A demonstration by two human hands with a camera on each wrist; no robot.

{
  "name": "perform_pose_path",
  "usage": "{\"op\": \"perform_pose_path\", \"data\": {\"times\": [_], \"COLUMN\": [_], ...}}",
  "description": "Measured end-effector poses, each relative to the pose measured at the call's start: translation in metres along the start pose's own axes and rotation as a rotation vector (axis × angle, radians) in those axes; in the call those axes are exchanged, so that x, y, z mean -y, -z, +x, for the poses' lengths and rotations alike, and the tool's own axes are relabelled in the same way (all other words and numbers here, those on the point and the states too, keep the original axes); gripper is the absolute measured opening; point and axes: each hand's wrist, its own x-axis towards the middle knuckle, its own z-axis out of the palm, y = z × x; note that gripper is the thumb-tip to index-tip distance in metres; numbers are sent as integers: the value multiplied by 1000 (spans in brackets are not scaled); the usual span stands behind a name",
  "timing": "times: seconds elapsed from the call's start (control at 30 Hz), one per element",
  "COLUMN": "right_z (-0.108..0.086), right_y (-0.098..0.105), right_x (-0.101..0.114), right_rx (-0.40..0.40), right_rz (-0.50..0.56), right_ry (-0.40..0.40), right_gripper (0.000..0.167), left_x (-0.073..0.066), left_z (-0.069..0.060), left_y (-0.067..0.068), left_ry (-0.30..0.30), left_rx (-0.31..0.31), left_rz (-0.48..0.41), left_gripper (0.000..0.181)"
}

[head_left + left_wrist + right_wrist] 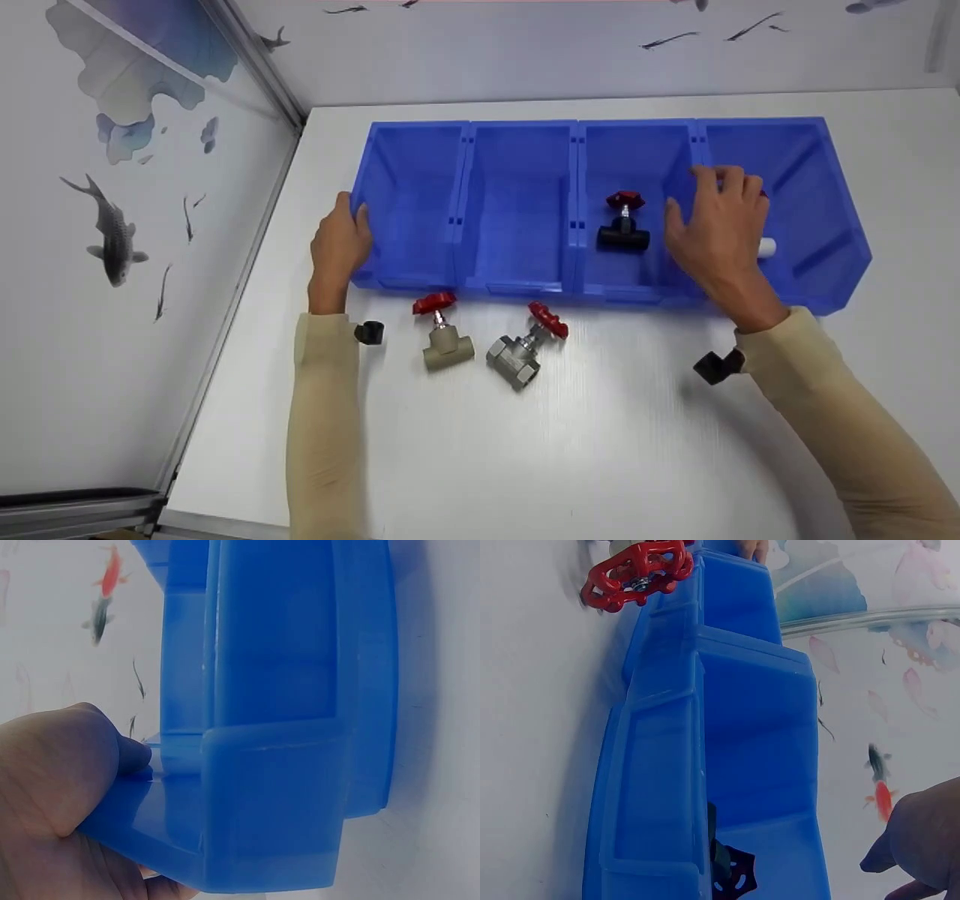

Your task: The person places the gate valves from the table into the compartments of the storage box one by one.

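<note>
My left hand (340, 244) grips the outer left wall of the leftmost blue bin (405, 217), its thumb inside. My right hand (720, 225) is over the divider between the third and fourth bins, fingers loosely bent; the right wrist view shows it apart from the bins, with nothing visible between thumb and finger. A black valve with a red handwheel (624, 236) lies in the third bin. Mostly hidden behind my right hand, a white pipe-like piece (766, 247) lies in the fourth bin, with a bit of red near it.
On the white table (525, 450), before the bins, lie a beige valve (448, 349) and a silver metal valve (516, 360), both with red handwheels. The second bin (521, 217) stands between the first and third. Printed white panels (487, 56) rise behind and left.
</note>
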Motion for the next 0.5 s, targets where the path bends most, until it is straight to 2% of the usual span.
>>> {"op": "perform_pose_path", "data": {"times": [0.07,0.23,0.37,0.5], "right_z": [1,3,5,7], "right_y": [1,1,2,1], "right_x": [-3,-12,-19,-24], "right_rx": [20,132,220,281], "right_rz": [-30,-76,-64,-47], "right_ry": [-14,-78,-123,-162], "right_gripper": [49,59,64,61], "left_x": [0,0,0,0], "left_z": [0,0,1,1], "left_y": [0,0,0,0], "left_ry": [0,4,6,8], "left_rx": [-4,-5,-3,5], "left_rz": [3,12,13,9], "left_gripper": [41,42,42,41]}}
